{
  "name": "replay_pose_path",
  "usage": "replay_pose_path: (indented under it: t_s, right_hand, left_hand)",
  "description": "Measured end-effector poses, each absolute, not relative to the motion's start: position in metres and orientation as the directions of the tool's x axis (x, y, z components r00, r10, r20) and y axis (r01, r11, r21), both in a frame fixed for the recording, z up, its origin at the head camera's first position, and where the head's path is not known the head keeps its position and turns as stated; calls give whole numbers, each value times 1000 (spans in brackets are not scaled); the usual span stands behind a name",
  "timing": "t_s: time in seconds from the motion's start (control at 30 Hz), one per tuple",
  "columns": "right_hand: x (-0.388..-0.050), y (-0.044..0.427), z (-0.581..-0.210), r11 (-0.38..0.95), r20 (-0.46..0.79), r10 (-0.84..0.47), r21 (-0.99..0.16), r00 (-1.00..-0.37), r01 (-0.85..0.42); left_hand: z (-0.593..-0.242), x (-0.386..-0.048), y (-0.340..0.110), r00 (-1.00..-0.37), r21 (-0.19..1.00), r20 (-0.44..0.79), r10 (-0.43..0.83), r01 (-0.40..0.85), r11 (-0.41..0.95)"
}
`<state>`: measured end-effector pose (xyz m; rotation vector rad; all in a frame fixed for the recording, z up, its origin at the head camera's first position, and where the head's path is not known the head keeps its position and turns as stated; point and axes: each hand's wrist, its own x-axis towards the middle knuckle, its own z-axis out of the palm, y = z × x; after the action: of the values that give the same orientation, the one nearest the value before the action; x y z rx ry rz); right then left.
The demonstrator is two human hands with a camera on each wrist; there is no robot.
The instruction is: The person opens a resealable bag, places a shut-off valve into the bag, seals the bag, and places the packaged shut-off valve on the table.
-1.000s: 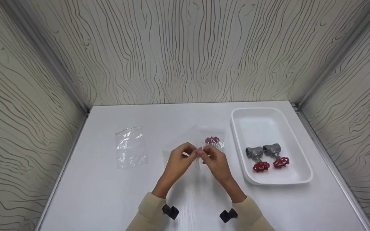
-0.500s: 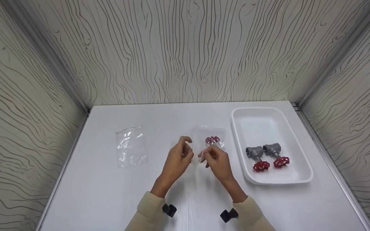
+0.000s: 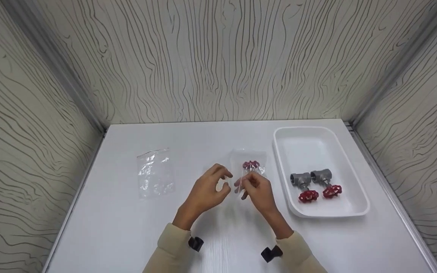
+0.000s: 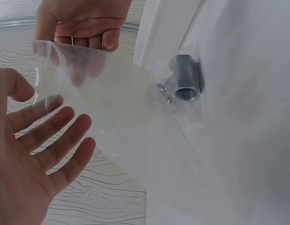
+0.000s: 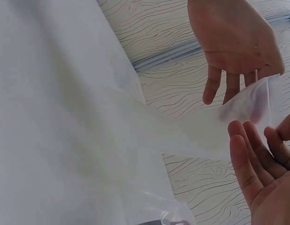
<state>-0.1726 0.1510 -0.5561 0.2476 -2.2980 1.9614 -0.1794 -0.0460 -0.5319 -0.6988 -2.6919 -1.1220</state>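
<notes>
My right hand (image 3: 258, 189) pinches the edge of a clear plastic zip bag (image 4: 112, 89), which hangs down between both hands. My left hand (image 3: 205, 191) is just left of it, thumb and fingers spread apart; in the left wrist view its index finger shows through the film and the thumb stands off the bag's edge. Beyond the right hand lies a bagged valve, its red handwheel (image 3: 251, 165) visible in the head view and its grey body (image 4: 185, 77) in the left wrist view.
A white tray (image 3: 359, 182) on the right holds two grey valves (image 3: 301, 180) with red handwheels. Another clear zip bag (image 3: 156, 174) lies flat on the white table (image 3: 104, 223) at the left. Wood-patterned panels (image 3: 218, 64) enclose the back and sides.
The hands were together at the bag's edge; my left hand has since come away to the left and its fingers have spread. My right hand keeps its pinch and has barely moved.
</notes>
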Motion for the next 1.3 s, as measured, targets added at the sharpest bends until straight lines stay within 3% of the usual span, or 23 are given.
replay_pose_path:
  t_s: [0.37,0.57,1.0,1.3]
  right_hand:
    - [-177,151,-554,259,73,-54,-962,-996,-84]
    - [-176,151,-555,239,70,-74,-967,-995,-85]
    - [-181,161,-554,262,22,79,-965,-997,0]
    - [-181,166,-558,265,-27,82,-963,-996,48]
  left_hand:
    - [-537,-181,-49,-795,457,378,475,606,652]
    - [-537,-182,-51,-780,370,371,505,623,690]
    - [-538,-184,-58,-814,403,383,437,573,713]
    - [-535,-183,-60,-809,425,362,463,585,691]
